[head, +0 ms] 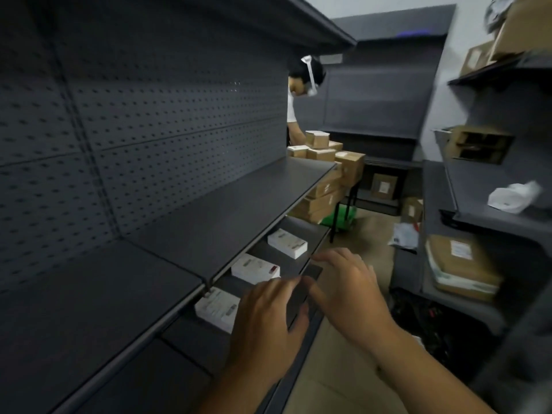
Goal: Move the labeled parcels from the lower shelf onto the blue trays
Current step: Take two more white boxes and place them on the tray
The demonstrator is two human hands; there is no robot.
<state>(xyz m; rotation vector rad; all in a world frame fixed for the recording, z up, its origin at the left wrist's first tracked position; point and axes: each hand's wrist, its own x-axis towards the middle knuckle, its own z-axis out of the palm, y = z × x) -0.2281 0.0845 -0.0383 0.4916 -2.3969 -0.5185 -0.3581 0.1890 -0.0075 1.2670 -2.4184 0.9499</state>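
From the head view, the step in hand looks like a reach to the lower shelf (298,231) for the next parcel. The left hand (263,318) has fingers and thumb curled round a dark flat piece (301,291) at the shelf's front edge. The right hand (349,291) lies over the piece's far end with loosely bent fingers; motion blur hides whether it grips or only rests there. Whether the piece is a parcel, I cannot tell.

To do this well, I would take one parcel at a time by its long sides and draw it out level under the overhanging upper shelf (233,204), so it does not catch. No blue tray is in view, so the carry needs a turn away first.

Three white labeled parcels lie on the lower shelf, apart from one another in a row. The far parcel (287,243) is toward the right end, the middle parcel (255,268) is just behind the hands, and the near parcel (218,307) is beside the left hand. All are flat, rectangular boxes with small printed labels on top.
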